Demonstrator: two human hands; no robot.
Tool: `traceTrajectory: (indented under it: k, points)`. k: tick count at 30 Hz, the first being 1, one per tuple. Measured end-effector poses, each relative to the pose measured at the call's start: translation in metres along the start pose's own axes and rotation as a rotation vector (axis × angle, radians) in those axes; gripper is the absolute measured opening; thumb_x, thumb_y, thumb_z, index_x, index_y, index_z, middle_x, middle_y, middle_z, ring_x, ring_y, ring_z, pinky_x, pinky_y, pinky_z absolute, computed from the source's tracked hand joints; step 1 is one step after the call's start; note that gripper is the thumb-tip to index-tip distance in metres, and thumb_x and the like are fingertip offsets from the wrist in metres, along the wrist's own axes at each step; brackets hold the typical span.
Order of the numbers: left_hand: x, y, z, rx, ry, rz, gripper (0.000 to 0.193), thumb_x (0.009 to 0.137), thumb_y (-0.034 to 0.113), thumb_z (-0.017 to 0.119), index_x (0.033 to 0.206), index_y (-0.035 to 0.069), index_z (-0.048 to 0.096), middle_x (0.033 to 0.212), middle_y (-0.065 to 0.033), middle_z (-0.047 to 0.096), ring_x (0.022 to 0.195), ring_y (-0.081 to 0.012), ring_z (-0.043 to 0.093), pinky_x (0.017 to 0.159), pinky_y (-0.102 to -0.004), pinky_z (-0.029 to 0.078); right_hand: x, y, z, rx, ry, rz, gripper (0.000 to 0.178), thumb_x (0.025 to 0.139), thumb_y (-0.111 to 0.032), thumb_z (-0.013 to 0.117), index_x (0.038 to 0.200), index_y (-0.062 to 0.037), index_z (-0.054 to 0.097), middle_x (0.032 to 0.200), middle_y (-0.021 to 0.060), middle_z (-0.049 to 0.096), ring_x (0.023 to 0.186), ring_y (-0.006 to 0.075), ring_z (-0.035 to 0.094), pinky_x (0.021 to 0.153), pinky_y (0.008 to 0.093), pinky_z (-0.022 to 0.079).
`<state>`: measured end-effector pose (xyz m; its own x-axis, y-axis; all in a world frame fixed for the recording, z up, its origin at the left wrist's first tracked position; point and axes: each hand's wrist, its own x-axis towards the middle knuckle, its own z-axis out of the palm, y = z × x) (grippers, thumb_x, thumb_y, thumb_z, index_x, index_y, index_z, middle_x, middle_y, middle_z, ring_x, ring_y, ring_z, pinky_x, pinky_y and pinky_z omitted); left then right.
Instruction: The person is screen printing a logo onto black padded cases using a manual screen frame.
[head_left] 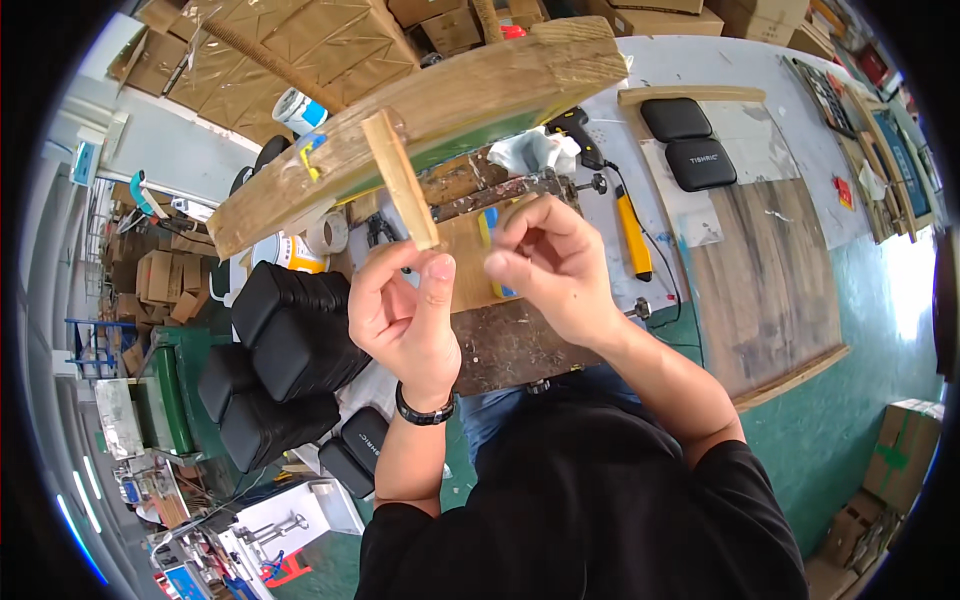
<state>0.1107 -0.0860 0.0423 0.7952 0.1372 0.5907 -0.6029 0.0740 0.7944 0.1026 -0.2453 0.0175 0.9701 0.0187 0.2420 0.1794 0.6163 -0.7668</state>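
Note:
Both my hands are raised side by side above a work board, below a wooden screen-printing frame that is tilted up. My left hand has thumb and index finger closed near the lower end of a wooden stick on the frame. Whether it touches the stick, or what it pinches, I cannot make out. To its right, my right hand is curled, thumb and forefinger drawn together; anything between them is too small to see. Beneath the hands lies a brown wooden block with yellow and blue pieces beside it.
Stacked black cases stand at the left. Two flat black cases rest on a board at the right. A yellow-handled knife, a black glue gun and white crumpled tissue lie nearer the middle.

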Motion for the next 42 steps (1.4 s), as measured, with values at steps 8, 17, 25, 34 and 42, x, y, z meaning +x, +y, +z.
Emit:
traceTrajectory:
  k: [8,17,25,34,42]
  points:
    - [0.018,-0.032,-0.008,0.319,0.159,0.141,0.025,0.091,-0.006,0.087,0.114,-0.001,0.076,0.100,-0.0083,0.079,0.083,-0.0134,0.065,0.082,-0.0248,0.053,0.049,0.031,0.001,-0.381,0.131,-0.333,0.014,0.097,0.002,0.082,0.093,-0.0036,0.069,0.081,-0.0012,0.063,0.069,0.0065,0.050,0.063,0.0202,0.042]
    - [0.031,-0.061,-0.021,0.437,0.151,0.252,0.024,0.091,-0.004,0.087,0.113,-0.002,0.079,0.104,-0.0084,0.084,0.079,-0.0104,0.065,0.071,-0.0212,0.048,0.077,0.053,0.002,-0.329,0.241,-0.382,0.008,0.097,0.000,0.084,0.096,-0.0013,0.077,0.076,-0.0018,0.067,0.066,0.0052,0.050,0.060,0.0193,0.041]
    - [0.034,-0.066,-0.025,0.466,0.159,0.234,0.030,0.089,-0.007,0.082,0.119,-0.003,0.080,0.109,-0.0073,0.084,0.080,-0.0092,0.065,0.066,-0.0204,0.043,0.083,0.054,0.009,-0.347,0.303,-0.376,0.008,0.096,-0.002,0.086,0.092,0.0003,0.079,0.075,-0.0016,0.069,0.065,0.0047,0.049,0.059,0.0193,0.041]
    - [0.034,-0.066,-0.027,0.486,0.116,0.255,0.030,0.090,-0.007,0.080,0.119,-0.002,0.080,0.109,-0.0076,0.083,0.079,-0.0097,0.062,0.066,-0.0209,0.043,0.090,0.057,0.012,-0.399,0.408,-0.412,0.017,0.098,-0.007,0.087,0.085,0.0004,0.078,0.067,-0.0024,0.065,0.059,0.0050,0.046,0.052,0.0202,0.037]
    - [0.032,-0.063,-0.027,0.491,0.070,0.267,0.026,0.092,-0.004,0.081,0.118,-0.003,0.080,0.108,-0.0082,0.082,0.082,-0.0116,0.064,0.069,-0.0222,0.045,0.079,0.059,-0.001,-0.656,0.362,-0.323,0.038,0.098,-0.017,0.087,0.070,0.0020,0.070,0.057,-0.0012,0.058,0.053,0.0078,0.041,0.047,0.0242,0.036]
